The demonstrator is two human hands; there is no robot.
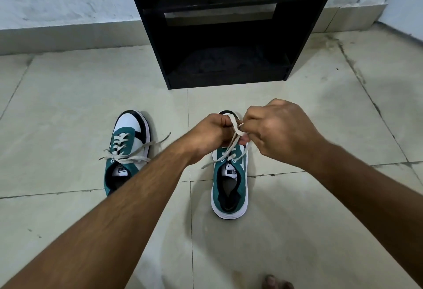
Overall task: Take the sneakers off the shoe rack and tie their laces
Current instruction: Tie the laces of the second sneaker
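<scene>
Left hand (209, 134) at centre of the frame, fingers curled shut around a pinched section of cream lace (235, 126). Right hand (278, 132) just beside it, also closed, gripping the same lace from the other side; knuckles nearly touching. Both held above the forefoot of the right-hand sneaker (230, 188).

From the left of the frame: pale, scuffed wall and grey skirting in the upper left. Below, beige floor tiles (68, 105) with dark grout lines. Left of centre, a teal, white and black Puma sneaker (128, 142) standing on the floor, toe pointing up the frame, laces (124, 157) knotted in a loose bow with ends trailing sideways. Left forearm crossing over its heel.

At centre right, the matching sneaker, upright on the tiles, toe hidden behind the hands, lace strands rising from the top eyelets to the fingers.

At top centre, black shoe rack (229, 25) against the wall, shelves dark inside.

At the bottom edge, right of centre, bare toes (275, 283).
</scene>
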